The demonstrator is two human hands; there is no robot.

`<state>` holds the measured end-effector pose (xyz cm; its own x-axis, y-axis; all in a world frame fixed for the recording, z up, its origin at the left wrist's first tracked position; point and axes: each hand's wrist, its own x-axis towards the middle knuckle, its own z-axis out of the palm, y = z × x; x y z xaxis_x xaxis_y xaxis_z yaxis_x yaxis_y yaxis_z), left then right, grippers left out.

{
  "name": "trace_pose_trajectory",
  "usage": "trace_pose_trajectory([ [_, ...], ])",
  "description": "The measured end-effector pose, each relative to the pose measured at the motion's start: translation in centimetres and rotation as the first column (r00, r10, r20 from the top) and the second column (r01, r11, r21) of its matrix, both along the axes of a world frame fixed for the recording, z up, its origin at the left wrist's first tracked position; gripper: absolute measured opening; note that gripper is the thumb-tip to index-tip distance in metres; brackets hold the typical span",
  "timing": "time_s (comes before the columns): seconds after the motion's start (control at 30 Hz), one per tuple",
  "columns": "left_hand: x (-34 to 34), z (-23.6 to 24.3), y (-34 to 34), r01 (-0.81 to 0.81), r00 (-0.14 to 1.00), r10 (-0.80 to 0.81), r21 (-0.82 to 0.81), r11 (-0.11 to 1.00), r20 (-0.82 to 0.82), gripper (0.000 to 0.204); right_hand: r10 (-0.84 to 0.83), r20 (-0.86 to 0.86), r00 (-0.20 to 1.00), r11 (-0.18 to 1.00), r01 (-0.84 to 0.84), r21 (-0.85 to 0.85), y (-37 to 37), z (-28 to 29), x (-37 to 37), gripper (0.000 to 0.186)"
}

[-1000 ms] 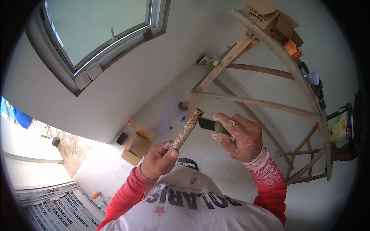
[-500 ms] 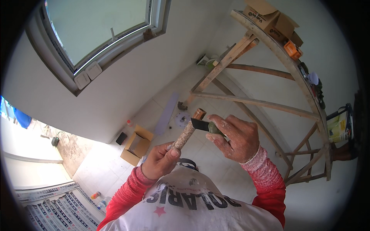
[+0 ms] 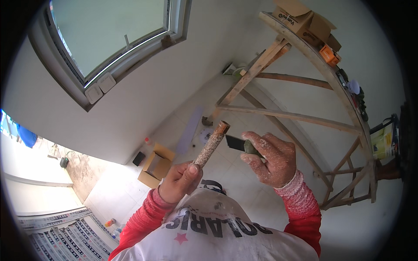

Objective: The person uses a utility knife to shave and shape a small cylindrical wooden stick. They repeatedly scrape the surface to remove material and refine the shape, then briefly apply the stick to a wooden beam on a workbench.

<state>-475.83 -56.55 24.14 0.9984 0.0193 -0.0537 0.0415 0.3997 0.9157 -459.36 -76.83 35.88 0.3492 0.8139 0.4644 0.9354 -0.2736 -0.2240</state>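
My left hand (image 3: 179, 182) grips the lower end of a tube (image 3: 210, 147), upright and slanting away from me, its surface speckled pale and its upper end rusty brown. My right hand (image 3: 274, 158), dusted with white powder, is closed on the olive-green handle of a dark flat blade (image 3: 236, 142). The blade sits just right of the tube, with a small gap between them.
A wooden scaffold (image 3: 295, 116) stands at the right, carrying cardboard boxes (image 3: 297, 19), an orange box (image 3: 328, 55) and tools. An open cardboard box (image 3: 156, 167) lies on the tiled floor (image 3: 113, 185), near a pale lilac board (image 3: 188, 128). A window (image 3: 109, 32) is at upper left.
Half a second ago the blade rested against the tube; it has since moved right, away from it, with my right hand. My left hand still holds the tube in much the same place.
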Motion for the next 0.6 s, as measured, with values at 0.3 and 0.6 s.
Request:
trace_pose_trajectory([
  [0.3, 0.1, 0.4, -0.3, 0.026, 1.000, -0.026, -0.001, 1.000, -0.006, 0.049, 0.002, 0.041, 0.999, 0.999, -0.001, -0.041, 0.5, -0.2, -0.2, 0.043],
  [0.6, 0.7, -0.1, -0.8, -0.063, 0.998, 0.062, 0.111, 0.992, 0.020, 0.050, -0.067, 0.158, 0.985, 0.994, 0.080, -0.075, 1.5, -1.0, 0.6, 0.040],
])
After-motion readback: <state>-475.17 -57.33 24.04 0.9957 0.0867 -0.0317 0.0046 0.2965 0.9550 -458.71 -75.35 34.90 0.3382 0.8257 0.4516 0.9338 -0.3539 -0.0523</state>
